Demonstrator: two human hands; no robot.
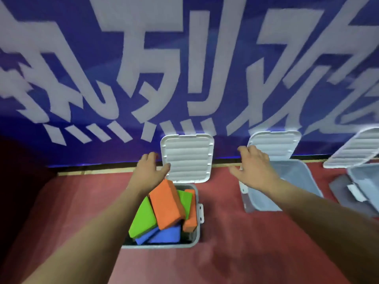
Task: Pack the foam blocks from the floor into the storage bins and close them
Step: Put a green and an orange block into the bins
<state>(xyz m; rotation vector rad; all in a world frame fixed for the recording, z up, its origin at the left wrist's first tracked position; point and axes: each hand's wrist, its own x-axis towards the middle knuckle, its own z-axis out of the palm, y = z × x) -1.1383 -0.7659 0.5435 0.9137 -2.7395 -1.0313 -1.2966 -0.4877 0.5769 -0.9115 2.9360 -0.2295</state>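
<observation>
Bin (160,245): I see foam blocks (166,203) inside, lid (187,158) upright.
Left grip (150,169): spread, thumb at lid edge.
Right grip (254,169): spread, centre right of frame.

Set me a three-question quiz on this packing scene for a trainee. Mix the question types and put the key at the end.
1. Multiple choice: what colours are the foam blocks in the filled bin?
A) orange, green, blue
B) red, yellow, black
C) pink, white, brown
2. True or false: the filled bin's lid is already shut.
3. Fill in: counting that one, ____ white lids stand open in view.

Key
1. A
2. False: it stands open.
3. Three
</observation>
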